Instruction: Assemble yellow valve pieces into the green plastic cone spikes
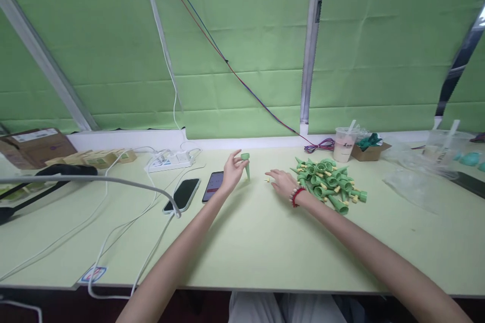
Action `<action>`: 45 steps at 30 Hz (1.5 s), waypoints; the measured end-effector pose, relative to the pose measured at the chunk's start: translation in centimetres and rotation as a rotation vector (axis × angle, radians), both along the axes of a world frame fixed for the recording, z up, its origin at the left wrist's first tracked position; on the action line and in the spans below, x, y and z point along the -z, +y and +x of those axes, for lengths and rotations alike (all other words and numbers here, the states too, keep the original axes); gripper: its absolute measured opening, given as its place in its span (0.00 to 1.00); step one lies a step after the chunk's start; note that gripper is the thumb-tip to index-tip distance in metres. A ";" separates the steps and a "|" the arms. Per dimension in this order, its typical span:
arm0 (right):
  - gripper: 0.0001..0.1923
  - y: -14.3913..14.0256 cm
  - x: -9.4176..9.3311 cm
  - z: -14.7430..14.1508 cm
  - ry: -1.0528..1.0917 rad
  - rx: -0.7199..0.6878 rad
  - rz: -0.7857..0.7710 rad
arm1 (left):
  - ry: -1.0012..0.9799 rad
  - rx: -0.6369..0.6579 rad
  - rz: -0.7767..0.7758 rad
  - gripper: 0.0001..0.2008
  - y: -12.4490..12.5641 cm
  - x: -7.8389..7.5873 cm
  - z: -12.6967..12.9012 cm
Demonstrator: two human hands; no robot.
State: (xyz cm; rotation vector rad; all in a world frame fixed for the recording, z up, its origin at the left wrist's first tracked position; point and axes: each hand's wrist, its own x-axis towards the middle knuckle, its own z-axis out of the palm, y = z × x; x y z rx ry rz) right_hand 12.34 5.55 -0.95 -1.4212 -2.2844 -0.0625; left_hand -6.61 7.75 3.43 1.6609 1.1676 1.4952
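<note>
Currently the green cone spike (246,164) is sitting upright between the left hand's (232,171) fingertips, pinched just above the pale green table (242,242) — right beside two phones (197,191). Right hand (282,183) is resting flat with fingers spread, touching a tiny yellow piece (268,179) — pile of green spikes (328,181) is lying just beside its wrist.
</note>
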 end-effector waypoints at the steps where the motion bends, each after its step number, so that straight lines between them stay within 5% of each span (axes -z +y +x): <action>1: 0.23 0.6 0.8 -0.5 -0.014 0.032 -0.023 | -0.071 0.066 -0.042 0.27 -0.7 0.2 0.1; 6: 0.19 2.2 3.0 -1.6 -0.071 0.051 -0.095 | -0.297 0.266 -0.226 0.25 -3.0 1.2 0.0; 16: 0.10 -0.4 2.6 -0.3 -0.025 -0.028 0.003 | -0.517 0.493 -0.371 0.18 -4.7 1.3 0.4; 20: 0.13 -1.0 2.2 0.2 0.431 -0.038 -0.025 | -0.515 0.595 -0.464 0.15 -4.9 2.1 0.5; 24: 0.18 -1.2 1.7 0.8 1.053 0.026 -0.239 | -0.464 0.617 -0.526 0.17 -5.0 2.7 0.5; 27: 0.23 -1.6 1.4 1.2 1.291 0.006 -0.387 | -0.412 0.606 -0.528 0.18 -5.1 3.0 0.6; 37: 0.20 -2.3 1.3 0.3 1.533 -0.111 -0.571 | -0.290 0.551 -0.569 0.26 -5.3 3.4 0.9; 45: 0.18 -2.5 0.9 0.2 1.598 -0.099 -0.568 | -0.200 0.581 -0.528 0.30 -6.1 3.3 1.3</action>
